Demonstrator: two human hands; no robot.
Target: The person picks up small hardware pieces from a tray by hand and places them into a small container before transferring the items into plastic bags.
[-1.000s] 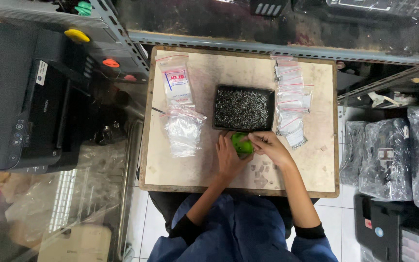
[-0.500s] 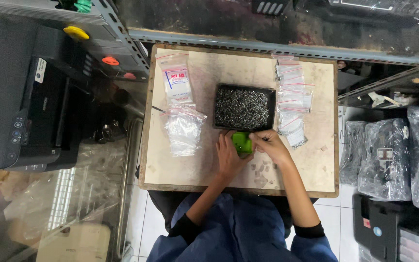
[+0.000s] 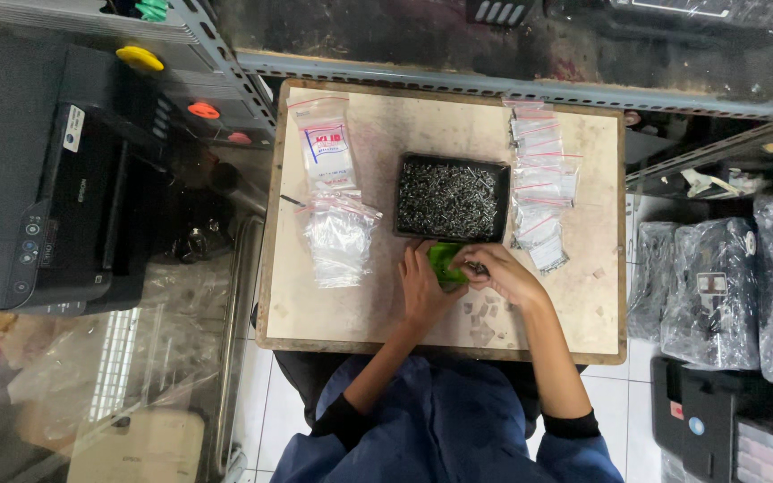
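Left hand (image 3: 424, 288) and right hand (image 3: 496, 273) cup green container (image 3: 443, 261) beside screw-filled black tray (image 3: 451, 199).

Head view, straight down, well above table (image 3: 574, 313)

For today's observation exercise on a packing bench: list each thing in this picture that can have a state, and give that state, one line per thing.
Black tray: open, full of small grey metal parts.
Green object: held between both hands, mostly covered.
Left hand: touching the green object.
Right hand: fingers curled over the green object.
Small clear bags: lying flat right of the tray.
Bag pile: lying left of the tray.
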